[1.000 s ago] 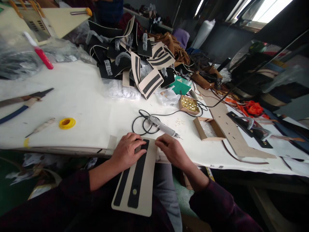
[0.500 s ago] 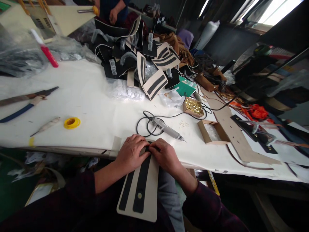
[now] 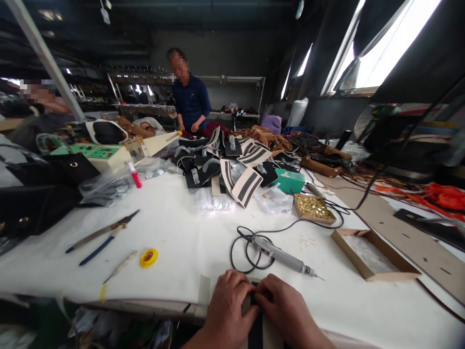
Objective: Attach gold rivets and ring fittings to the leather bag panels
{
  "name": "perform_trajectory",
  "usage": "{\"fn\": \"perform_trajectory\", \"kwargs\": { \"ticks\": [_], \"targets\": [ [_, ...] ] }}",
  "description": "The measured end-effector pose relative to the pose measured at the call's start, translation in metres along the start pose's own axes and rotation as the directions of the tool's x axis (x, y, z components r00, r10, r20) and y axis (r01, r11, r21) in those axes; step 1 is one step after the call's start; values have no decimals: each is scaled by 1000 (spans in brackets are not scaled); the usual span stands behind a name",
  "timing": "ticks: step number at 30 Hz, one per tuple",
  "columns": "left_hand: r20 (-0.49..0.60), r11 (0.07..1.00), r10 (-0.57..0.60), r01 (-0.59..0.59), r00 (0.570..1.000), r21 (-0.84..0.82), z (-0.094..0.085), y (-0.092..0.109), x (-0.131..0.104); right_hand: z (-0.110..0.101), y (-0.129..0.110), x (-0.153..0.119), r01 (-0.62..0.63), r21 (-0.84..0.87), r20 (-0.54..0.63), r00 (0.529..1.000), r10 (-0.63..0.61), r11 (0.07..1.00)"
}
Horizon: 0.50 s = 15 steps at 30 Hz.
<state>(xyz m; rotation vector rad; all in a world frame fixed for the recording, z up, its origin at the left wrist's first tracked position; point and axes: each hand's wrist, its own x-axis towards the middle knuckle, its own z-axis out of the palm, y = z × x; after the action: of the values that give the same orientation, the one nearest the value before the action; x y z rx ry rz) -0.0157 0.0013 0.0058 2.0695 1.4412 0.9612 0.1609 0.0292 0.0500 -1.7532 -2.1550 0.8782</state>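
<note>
At the table's front edge both my hands are on a beige panel [image 3: 271,334] with black strips, most of it below the picture. My left hand [image 3: 228,308] grips its far end, thumb and fingers on the black strip [image 3: 256,332]. Against it, my right hand [image 3: 286,310] has its fingers pinched at the same strip; anything small between the fingertips is hidden. Just beyond my hands lies a grey electric screwdriver [image 3: 281,254] with a looped black cable.
Right of the screwdriver are a box of brass-coloured parts [image 3: 314,208] and an open cardboard box [image 3: 374,257]. To the left lie yellow tape [image 3: 148,258], an awl-like tool [image 3: 120,266] and pliers [image 3: 103,237]. Panels [image 3: 243,182] are heaped behind. A person [image 3: 192,102] stands beyond the table.
My view has tilted up, so the room and the standing person now show, while my hands and the panel sit lower in the picture. Both hands keep their hold at the strip.
</note>
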Motion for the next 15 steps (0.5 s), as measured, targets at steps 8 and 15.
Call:
{"fn": "perform_trajectory", "kwargs": {
  "ticks": [8,15],
  "targets": [
    [1,1000,4,-4,1000,17,-2,2,0,-10,1,15,-42,-17,62,997,43,999],
    [35,995,46,-49,998,88,-8,2,0,-19,0,22,-29,2,146,989,29,1000]
  ]
}}
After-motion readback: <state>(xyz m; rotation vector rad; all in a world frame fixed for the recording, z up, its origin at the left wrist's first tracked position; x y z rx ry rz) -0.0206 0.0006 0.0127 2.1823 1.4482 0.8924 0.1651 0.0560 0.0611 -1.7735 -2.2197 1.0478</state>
